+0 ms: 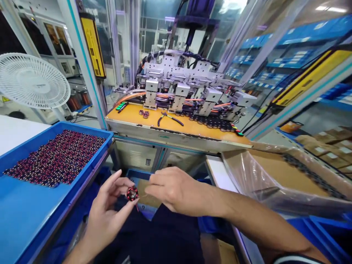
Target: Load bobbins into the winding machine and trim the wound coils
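My left hand [110, 209] holds a small round coil part [132, 193] between thumb and fingers, its ring face turned up towards the camera. Red bits show around the dark ring, and a short red wire hangs beneath it. Just to the right is my right hand [170, 189], apart from the coil part, with its fingers curled and pressed together. Whatever those fingertips pinch, if anything, is too small to make out. Both hands are above my lap, in front of the machine's table.
A blue tray [62, 200] of many small coil parts stands at left. Ahead, an orange bench [129, 118] bears pliers [170, 118], coil parts and a clamping machine [181, 88]. A plastic-lined box [269, 165] sits at right, a white fan [34, 80] at left.
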`<act>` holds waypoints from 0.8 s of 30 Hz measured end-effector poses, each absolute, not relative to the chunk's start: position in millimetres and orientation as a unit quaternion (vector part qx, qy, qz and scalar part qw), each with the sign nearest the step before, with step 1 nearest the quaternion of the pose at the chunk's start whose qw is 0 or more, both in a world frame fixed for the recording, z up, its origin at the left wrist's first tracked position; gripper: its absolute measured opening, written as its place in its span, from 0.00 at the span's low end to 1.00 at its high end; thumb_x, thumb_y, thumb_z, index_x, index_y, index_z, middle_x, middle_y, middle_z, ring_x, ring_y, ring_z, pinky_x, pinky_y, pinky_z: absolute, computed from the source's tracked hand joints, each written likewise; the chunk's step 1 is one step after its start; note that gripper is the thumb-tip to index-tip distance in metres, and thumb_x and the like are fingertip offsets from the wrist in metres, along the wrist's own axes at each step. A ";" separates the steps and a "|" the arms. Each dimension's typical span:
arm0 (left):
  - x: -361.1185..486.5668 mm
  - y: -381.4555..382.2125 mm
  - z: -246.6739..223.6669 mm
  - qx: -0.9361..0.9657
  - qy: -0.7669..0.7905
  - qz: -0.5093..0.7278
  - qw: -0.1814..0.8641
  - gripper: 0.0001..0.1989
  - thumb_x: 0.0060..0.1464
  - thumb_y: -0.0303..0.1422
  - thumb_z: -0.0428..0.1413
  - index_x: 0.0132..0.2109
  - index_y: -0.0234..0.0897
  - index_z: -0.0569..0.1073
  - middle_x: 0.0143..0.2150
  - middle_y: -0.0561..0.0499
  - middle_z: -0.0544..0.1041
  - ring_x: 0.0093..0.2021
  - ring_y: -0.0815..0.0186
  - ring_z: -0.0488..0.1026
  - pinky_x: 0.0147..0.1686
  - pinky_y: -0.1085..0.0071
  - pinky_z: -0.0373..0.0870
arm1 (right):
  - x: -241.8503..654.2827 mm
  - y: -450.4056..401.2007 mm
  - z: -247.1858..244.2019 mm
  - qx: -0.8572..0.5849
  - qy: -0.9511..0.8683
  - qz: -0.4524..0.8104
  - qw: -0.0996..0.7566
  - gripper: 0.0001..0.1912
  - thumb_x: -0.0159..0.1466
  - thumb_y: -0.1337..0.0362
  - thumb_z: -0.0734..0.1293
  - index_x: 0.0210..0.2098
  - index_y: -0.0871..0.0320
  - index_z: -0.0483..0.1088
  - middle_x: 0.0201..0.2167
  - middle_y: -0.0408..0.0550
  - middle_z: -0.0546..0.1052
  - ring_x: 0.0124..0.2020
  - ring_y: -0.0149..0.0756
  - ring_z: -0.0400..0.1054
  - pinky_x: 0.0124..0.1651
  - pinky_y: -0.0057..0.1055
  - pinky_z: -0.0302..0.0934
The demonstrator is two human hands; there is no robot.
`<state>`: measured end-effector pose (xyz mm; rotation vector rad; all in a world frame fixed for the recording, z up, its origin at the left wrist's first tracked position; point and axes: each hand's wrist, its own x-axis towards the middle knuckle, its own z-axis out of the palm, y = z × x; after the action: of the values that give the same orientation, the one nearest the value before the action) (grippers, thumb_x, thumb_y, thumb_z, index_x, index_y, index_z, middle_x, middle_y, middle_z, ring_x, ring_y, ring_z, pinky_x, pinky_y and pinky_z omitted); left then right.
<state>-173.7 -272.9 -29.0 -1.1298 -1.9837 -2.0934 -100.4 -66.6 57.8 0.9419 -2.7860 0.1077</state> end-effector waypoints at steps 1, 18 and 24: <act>-174.7 -269.3 -28.4 -0.352 -0.638 -0.684 0.011 0.37 0.53 0.21 0.63 0.65 0.52 0.63 0.44 0.53 0.79 0.37 0.71 0.80 0.41 0.75 0.79 | -98.1 -62.5 53.6 0.316 -0.943 0.061 0.086 0.10 0.68 0.71 0.60 0.33 0.61 0.72 0.28 0.47 0.74 0.28 0.33 0.67 0.30 0.30 0.55; -176.3 -225.8 -42.8 -0.456 -0.595 -0.656 -0.086 0.40 0.55 0.15 0.57 0.69 0.50 0.58 0.57 0.50 0.80 0.55 0.64 0.78 0.54 0.70 0.77 | -84.3 -51.1 -0.9 -0.104 -0.586 0.803 0.037 0.23 0.49 0.51 0.79 0.31 0.61 0.70 0.26 0.40 0.73 0.26 0.26 0.65 0.32 0.26 0.60; -174.0 -224.1 -39.8 -0.370 -0.622 -0.689 -0.041 0.39 0.50 0.16 0.63 0.65 0.52 0.65 0.49 0.53 0.80 0.41 0.70 0.82 0.41 0.77 0.81 | -84.5 -75.3 -19.1 -0.134 -0.522 0.840 0.064 0.23 0.50 0.52 0.79 0.26 0.61 0.67 0.22 0.38 0.70 0.23 0.24 0.62 0.29 0.25 0.56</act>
<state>-174.0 -224.1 -39.8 -1.1944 -2.0055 -2.2240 -84.5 -75.3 -19.1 -0.4041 -1.5770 2.5367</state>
